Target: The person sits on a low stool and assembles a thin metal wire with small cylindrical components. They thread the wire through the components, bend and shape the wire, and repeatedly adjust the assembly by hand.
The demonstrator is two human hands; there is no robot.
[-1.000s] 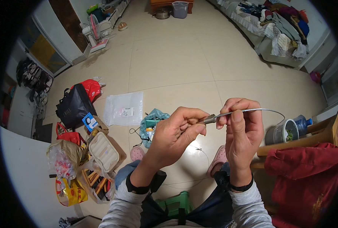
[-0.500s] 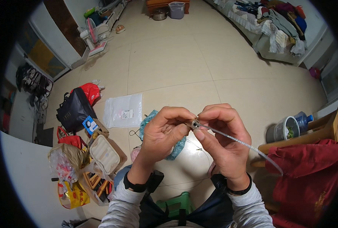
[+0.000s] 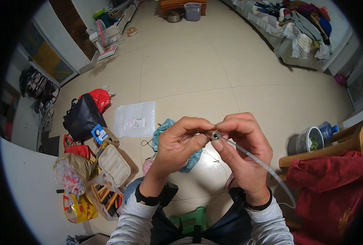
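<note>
My left hand (image 3: pixel 178 143) and my right hand (image 3: pixel 246 153) meet in front of me with fingertips almost touching. Between them is a small silver ring-shaped metal fitting (image 3: pixel 216 134), its round opening turned up toward me. The left thumb and forefinger pinch it from one side, and the right thumb and fingers close on its other side. A thin, ribbed grey-white cord (image 3: pixel 267 164) runs from the fitting across my right palm and hangs in a curve beyond the wrist. How the cord joins the fitting is hidden by my fingers.
Behind my left hand lies a crumpled teal plastic bag (image 3: pixel 193 162); a white mailing pouch (image 3: pixel 135 119) is beyond. Bags and a beige-lidded box (image 3: pixel 114 164) crowd the left. At right are a bucket (image 3: pixel 306 141) and red cloth (image 3: pixel 332 183). A green stool (image 3: pixel 194 219) is below.
Both hands have shifted slightly right with the fitting, whose opening now faces up more. The cord's free end has swung downward into a steeper curve.
</note>
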